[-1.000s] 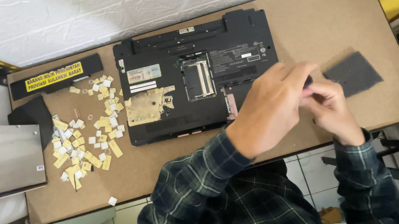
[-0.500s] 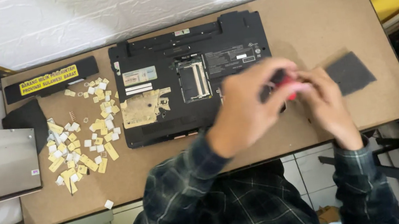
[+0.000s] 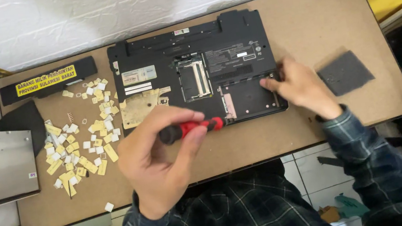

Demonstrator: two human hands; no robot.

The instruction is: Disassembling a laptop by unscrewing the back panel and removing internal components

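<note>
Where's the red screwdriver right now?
In the head view, the red screwdriver is held in the left hand, just in front of the upturned black laptop, near its near edge, left of the right hand.

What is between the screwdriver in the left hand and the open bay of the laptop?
Nothing visible. The screwdriver in the left hand reaches the laptop edge beside the bay; the right hand rests at the far corner.

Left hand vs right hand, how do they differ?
The left hand is raised above the table edge, gripping a red-and-black screwdriver; the right hand holds nothing. The left hand's fingers curl round the handle; the right hand lies flatter, its fingertips in the open bay of the upturned laptop. Both are bare, with plaid sleeves.
</note>
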